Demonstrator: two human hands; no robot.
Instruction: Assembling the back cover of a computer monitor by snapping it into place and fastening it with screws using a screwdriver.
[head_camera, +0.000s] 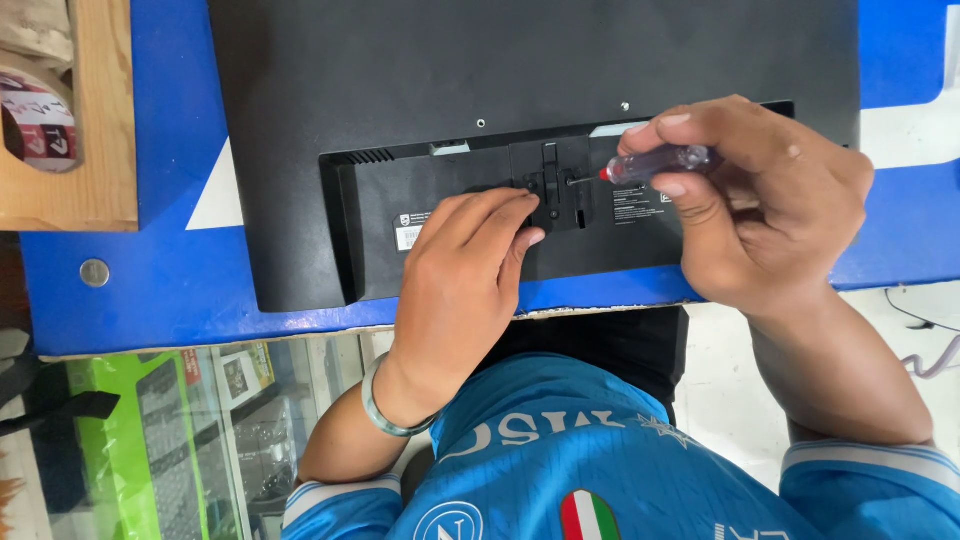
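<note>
A black monitor (420, 90) lies face down on a blue table top (170, 270), its back panel toward me. My left hand (455, 275) rests on the raised rear housing, fingertips touching the stand mount bracket (552, 185) at the centre. My right hand (760, 205) grips a small screwdriver (655, 163) with a clear handle and a red collar. Its thin shaft points left, and the tip meets the mount bracket just right of my left fingertips. A metal bangle sits on my left wrist.
A wooden box (100, 130) with a tape roll (38, 125) stands at the far left. A round silver disc (94, 272) lies on the blue top. Below the table edge a glass display case (200, 420) holds boxed goods. Cables (925, 340) trail at right.
</note>
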